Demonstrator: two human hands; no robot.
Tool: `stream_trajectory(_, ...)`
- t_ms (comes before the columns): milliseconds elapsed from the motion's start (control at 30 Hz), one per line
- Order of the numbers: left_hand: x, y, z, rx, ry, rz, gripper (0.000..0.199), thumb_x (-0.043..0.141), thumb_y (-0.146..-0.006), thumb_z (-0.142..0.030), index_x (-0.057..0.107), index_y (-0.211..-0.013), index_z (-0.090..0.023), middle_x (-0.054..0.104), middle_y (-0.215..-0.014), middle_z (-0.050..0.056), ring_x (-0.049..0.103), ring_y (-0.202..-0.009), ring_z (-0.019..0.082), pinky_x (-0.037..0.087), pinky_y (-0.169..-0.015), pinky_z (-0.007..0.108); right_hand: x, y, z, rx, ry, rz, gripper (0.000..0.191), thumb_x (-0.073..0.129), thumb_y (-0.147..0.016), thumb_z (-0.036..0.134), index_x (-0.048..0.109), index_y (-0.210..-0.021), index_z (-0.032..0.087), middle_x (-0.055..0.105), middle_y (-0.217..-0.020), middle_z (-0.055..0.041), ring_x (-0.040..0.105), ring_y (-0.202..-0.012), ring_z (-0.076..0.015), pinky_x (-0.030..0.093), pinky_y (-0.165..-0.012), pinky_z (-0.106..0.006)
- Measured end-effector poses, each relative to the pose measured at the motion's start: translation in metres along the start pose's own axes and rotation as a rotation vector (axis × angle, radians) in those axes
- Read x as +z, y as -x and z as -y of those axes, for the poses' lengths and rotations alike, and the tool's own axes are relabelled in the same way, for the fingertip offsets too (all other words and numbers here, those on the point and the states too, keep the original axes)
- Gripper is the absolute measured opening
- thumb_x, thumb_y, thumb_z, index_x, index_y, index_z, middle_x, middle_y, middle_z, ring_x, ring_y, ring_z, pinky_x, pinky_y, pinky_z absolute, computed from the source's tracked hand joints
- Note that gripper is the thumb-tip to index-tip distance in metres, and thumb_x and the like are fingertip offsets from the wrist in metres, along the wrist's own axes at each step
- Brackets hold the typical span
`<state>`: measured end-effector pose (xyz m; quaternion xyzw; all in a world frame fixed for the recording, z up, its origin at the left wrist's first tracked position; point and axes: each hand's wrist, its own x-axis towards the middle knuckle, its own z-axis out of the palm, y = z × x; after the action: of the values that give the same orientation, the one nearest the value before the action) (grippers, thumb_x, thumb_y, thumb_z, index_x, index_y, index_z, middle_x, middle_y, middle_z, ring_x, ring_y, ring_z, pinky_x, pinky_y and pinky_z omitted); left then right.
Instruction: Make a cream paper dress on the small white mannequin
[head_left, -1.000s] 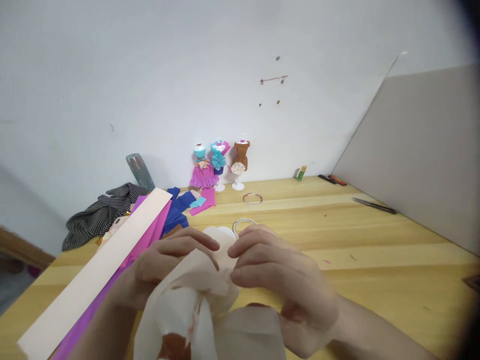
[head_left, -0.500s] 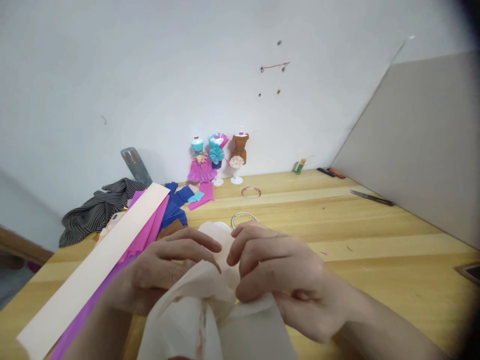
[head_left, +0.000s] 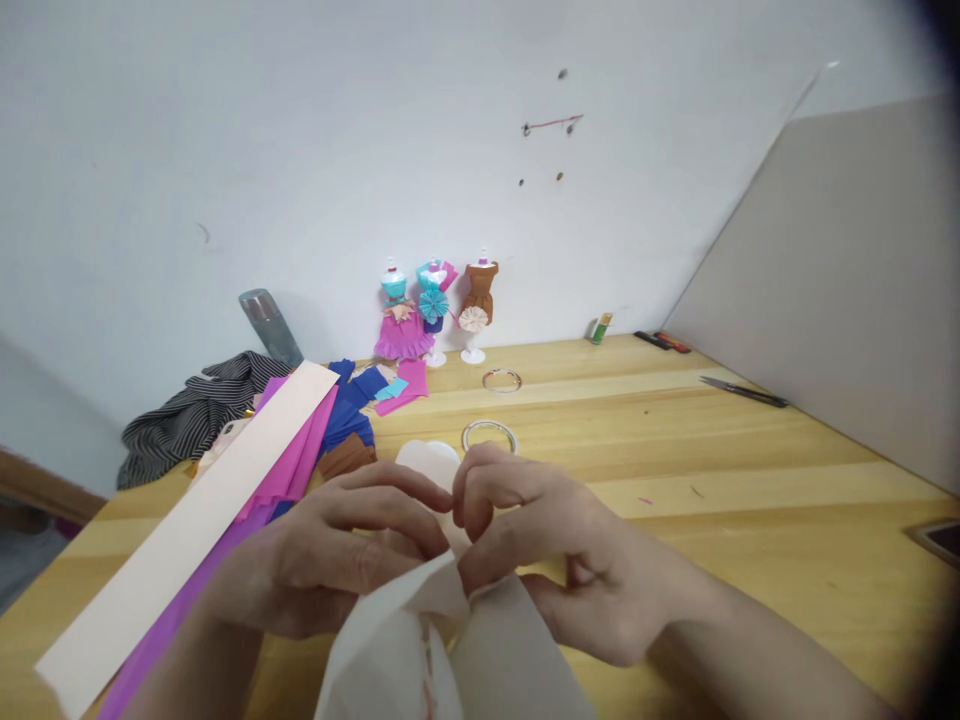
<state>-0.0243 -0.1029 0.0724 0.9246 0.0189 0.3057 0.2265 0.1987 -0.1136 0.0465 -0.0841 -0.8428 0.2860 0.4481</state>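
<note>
Cream paper [head_left: 510, 650] stands folded and bent at the bottom centre, close to the camera. My left hand [head_left: 337, 540] grips its upper left part, fingers curved over the edge. From the right, my right hand [head_left: 547, 550] pinches the paper near its top middle, thumb and fingers pressed together. The fingertips of both hands nearly meet. Behind them, a pale rounded piece [head_left: 427, 458] shows in part, the rest hidden by my fingers.
Three small dressed mannequins [head_left: 478, 300] stand by the wall. Two rings [head_left: 489, 424] lie before them. Left are a long cream strip [head_left: 187, 530], coloured paper [head_left: 349, 420], striped cloth [head_left: 187, 420] and a bottle [head_left: 270, 325]. Scissors [head_left: 742, 390] and a glue stick [head_left: 601, 328] are right.
My right hand's fingers have closed in towards my left hand. The upper edge of the paper has drawn together into a sharper peak between them. The view has shifted slightly.
</note>
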Motion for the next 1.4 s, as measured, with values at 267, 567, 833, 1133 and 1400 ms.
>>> stream_trajectory(267, 0.002, 0.003, 0.005, 0.016, 0.024, 0.024, 0.026, 0.044, -0.096, -0.027, 0.064, -0.093, -0.011, 0.07, -0.095, 0.015, 0.06, -0.107, 0.02, 0.042, -0.105, 0.033, -0.001, 0.002, -0.005, 0.079, -0.097, -0.019, 0.016, 0.053, -0.075, 0.008, 0.066, -0.077, 0.017, 0.054, -0.071, -0.0025, 0.052, -0.074, -0.0141, 0.047, -0.072, -0.032)
stream_trajectory(567, 0.002, 0.004, 0.006, -0.005, 0.067, 0.06, 0.03, 0.042, -0.097, -0.03, 0.064, -0.092, -0.011, 0.068, -0.095, 0.016, 0.056, -0.112, 0.023, 0.043, -0.104, 0.036, 0.003, 0.0, -0.006, 0.214, -0.07, -0.058, 0.014, 0.057, -0.069, 0.003, 0.064, -0.068, 0.015, 0.055, -0.068, -0.002, 0.05, -0.067, -0.0121, 0.044, -0.064, -0.028)
stream_trajectory(833, 0.001, 0.003, 0.004, -0.003, 0.045, 0.048, 0.029, 0.043, -0.096, -0.03, 0.064, -0.091, -0.01, 0.068, -0.091, 0.016, 0.059, -0.106, 0.021, 0.045, -0.101, 0.034, -0.01, 0.001, -0.006, 0.194, -0.211, 0.093, 0.01, 0.058, -0.071, 0.009, 0.065, -0.066, 0.016, 0.055, -0.065, -0.0008, 0.052, -0.066, -0.0114, 0.046, -0.068, -0.029)
stream_trajectory(1133, 0.001, 0.005, 0.007, 0.0, 0.081, 0.069, 0.025, 0.047, -0.094, -0.029, 0.064, -0.094, -0.011, 0.068, -0.093, 0.017, 0.059, -0.106, 0.024, 0.048, -0.098, 0.037, -0.005, -0.001, -0.006, 0.196, -0.07, 0.058, 0.012, 0.059, -0.076, 0.01, 0.067, -0.07, 0.015, 0.058, -0.068, -0.0023, 0.054, -0.067, -0.0115, 0.046, -0.065, -0.027)
stream_trajectory(1400, 0.001, 0.006, 0.007, -0.014, 0.1, 0.095, 0.027, 0.043, -0.096, -0.03, 0.063, -0.097, -0.012, 0.068, -0.095, 0.017, 0.058, -0.108, 0.024, 0.047, -0.099, 0.036, 0.0, -0.002, -0.006, 0.092, 0.018, 0.014, 0.012, 0.058, -0.078, 0.008, 0.065, -0.072, 0.016, 0.06, -0.068, -0.0026, 0.055, -0.07, -0.0126, 0.047, -0.069, -0.03)
